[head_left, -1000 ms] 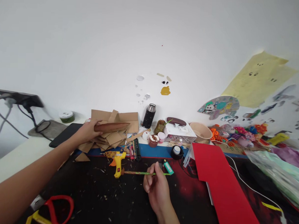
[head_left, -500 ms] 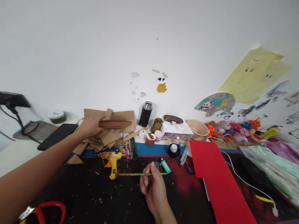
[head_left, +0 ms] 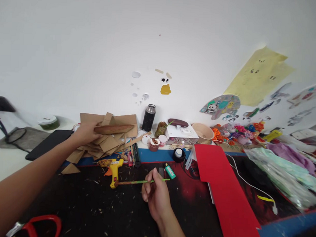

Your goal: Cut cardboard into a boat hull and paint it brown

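Observation:
My left hand [head_left: 87, 132] is closed on one end of a long, brown-painted piece [head_left: 114, 129] with a tapering far end. It is over a heap of cut cardboard [head_left: 105, 144]; whether it touches the heap I cannot tell. Lower in the middle, my right hand [head_left: 156, 192] pinches a thin green paintbrush [head_left: 135, 182] lying level, its brown-stained bristles pointing left. The brush tip overlaps the handle of a yellow glue gun [head_left: 115, 172] in the view. Beyond my right hand stands an open jar of brown paint [head_left: 154, 145], beside its white lid [head_left: 146, 139].
Red-handled scissors [head_left: 44, 220] lie at the lower left. A red sheet [head_left: 222, 193] covers the right of the black mat [head_left: 92, 206]. Toward the wall stand a black flask [head_left: 148, 119], a murky jar [head_left: 161, 128] and a white box [head_left: 182, 133]. A green bottle [head_left: 170, 171] lies near my right hand.
The whole view has shifted, so everything appears a little farther left. Both hands keep the same hold on the brown piece and the paintbrush.

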`<state>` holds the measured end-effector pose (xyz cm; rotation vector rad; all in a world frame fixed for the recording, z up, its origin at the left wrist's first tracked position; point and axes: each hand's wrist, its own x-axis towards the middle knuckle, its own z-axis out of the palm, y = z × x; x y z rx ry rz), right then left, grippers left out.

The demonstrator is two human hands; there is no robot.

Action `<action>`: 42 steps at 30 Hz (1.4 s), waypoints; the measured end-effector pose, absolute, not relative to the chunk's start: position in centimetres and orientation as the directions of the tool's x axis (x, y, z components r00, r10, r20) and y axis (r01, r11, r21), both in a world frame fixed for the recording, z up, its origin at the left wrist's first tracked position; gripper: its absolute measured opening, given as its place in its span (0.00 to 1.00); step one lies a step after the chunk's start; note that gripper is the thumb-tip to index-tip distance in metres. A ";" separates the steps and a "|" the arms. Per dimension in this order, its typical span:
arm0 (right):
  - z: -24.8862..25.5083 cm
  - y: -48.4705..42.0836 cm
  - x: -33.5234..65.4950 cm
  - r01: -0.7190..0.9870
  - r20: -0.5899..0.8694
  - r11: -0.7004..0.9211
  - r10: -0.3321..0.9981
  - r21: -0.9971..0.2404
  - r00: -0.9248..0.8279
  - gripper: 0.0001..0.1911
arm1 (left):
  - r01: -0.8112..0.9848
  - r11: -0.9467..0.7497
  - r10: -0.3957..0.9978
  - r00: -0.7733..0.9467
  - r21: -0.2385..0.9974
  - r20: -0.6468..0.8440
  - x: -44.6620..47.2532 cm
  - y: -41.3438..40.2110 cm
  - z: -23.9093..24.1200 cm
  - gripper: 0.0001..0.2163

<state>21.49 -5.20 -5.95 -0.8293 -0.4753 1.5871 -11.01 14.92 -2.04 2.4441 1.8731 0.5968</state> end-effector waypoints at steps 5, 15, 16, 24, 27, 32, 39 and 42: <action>-6.0 -4.7 21.4 -0.670 -0.237 -0.172 0.972 -0.722 0.005 0.32 | 0.949 -0.245 0.919 0.160 0.201 0.361 -11.1 13.2 -1.6 0.29; -1.7 -2.3 24.3 -0.541 -0.111 -0.018 0.984 -0.841 0.140 0.31 | 0.790 -0.466 0.806 0.193 0.399 0.559 -7.6 0.5 -2.1 0.25; -1.2 -1.8 24.9 -0.514 -0.090 0.004 0.983 -0.858 0.159 0.31 | 0.769 -0.495 0.802 0.225 0.405 0.553 -7.3 -0.8 -2.3 0.24; 0.9 3.2 28.9 -0.191 0.077 0.153 0.932 -0.970 0.353 0.32 | 0.633 -0.639 0.691 0.221 0.437 0.689 -3.5 -5.9 -3.1 0.10; 0.7 4.3 29.9 -0.057 0.124 0.157 0.917 -0.986 0.379 0.31 | 0.590 -0.658 0.687 0.215 0.468 0.694 -2.6 -6.3 -3.6 0.12; 0.2 6.3 31.3 0.040 0.124 0.118 0.913 -0.992 0.389 0.31 | 0.560 -0.668 0.703 0.259 0.491 0.662 -2.6 -6.3 -4.9 0.12; -0.7 9.2 31.6 0.184 0.135 0.075 0.930 -0.980 0.341 0.30 | 0.522 -0.727 0.645 0.299 0.446 0.703 -1.6 -6.3 -4.6 0.12; -1.0 10.1 31.7 0.255 0.137 0.055 0.939 -0.965 0.317 0.30 | 0.512 -0.737 0.637 0.306 0.441 0.708 -1.3 -6.3 -4.3 0.11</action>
